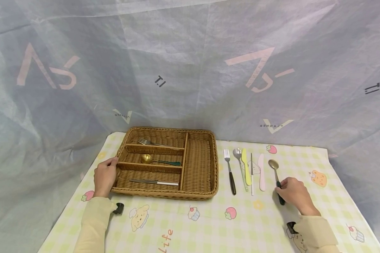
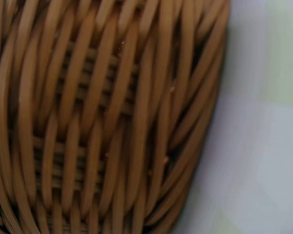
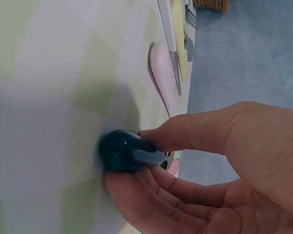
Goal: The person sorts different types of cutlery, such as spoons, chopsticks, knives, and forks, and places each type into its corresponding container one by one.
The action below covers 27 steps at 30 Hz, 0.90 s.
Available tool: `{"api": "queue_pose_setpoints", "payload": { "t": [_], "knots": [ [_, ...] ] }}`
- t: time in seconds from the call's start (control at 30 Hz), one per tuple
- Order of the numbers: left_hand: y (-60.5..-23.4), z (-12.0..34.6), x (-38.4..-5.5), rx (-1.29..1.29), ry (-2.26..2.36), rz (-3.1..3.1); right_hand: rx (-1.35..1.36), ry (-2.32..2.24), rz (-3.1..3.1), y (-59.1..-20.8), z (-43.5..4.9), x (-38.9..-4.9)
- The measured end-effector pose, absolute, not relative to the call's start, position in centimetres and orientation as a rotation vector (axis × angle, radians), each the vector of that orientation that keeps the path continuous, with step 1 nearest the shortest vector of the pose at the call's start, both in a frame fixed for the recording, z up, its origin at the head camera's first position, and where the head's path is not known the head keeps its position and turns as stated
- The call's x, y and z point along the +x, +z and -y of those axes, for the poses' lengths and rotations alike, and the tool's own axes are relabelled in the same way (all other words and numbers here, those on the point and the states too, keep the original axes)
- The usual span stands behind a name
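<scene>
My left hand (image 1: pixel 105 177) grips the left rim of a brown wicker tray (image 1: pixel 198 158) with several compartments. Only the woven side of the tray (image 2: pixel 97 107) and some tablecloth show in the left wrist view. At the right of the table, my right hand (image 1: pixel 294 193) pinches the dark green handle of a spoon (image 1: pixel 273 164) between thumb and fingers. Its bowl points toward the back of the table. In the right wrist view, the rounded handle end of the spoon (image 3: pixel 118 150) faces the camera, close over the cloth.
The tray holds a fork (image 1: pixel 159 144), a gold spoon with a green handle (image 1: pixel 147 159) and a grey-and-white chopstick (image 1: pixel 168 183). Between tray and right hand lie another fork (image 1: pixel 230 172), a grey spoon (image 1: pixel 237 153), a yellow knife (image 1: pixel 246 168), another chopstick (image 1: pixel 252 179) and a pink knife (image 1: pixel 261 175).
</scene>
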State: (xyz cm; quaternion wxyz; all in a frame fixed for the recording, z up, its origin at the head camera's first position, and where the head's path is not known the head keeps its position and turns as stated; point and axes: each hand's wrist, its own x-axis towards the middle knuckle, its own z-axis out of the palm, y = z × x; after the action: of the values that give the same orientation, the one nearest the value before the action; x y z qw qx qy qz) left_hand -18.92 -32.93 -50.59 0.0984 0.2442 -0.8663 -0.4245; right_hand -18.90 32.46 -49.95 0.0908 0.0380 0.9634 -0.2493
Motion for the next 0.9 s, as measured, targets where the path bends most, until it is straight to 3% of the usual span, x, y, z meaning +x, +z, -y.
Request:
{"api": "queue_pose_setpoints", "payload": {
  "t": [0.9],
  "knots": [
    [-50.7,32.9,-18.9,0.743,-1.23,2.559,0.084,-0.748,-2.84,-49.3,-32.6,-15.3]
  ]
}}
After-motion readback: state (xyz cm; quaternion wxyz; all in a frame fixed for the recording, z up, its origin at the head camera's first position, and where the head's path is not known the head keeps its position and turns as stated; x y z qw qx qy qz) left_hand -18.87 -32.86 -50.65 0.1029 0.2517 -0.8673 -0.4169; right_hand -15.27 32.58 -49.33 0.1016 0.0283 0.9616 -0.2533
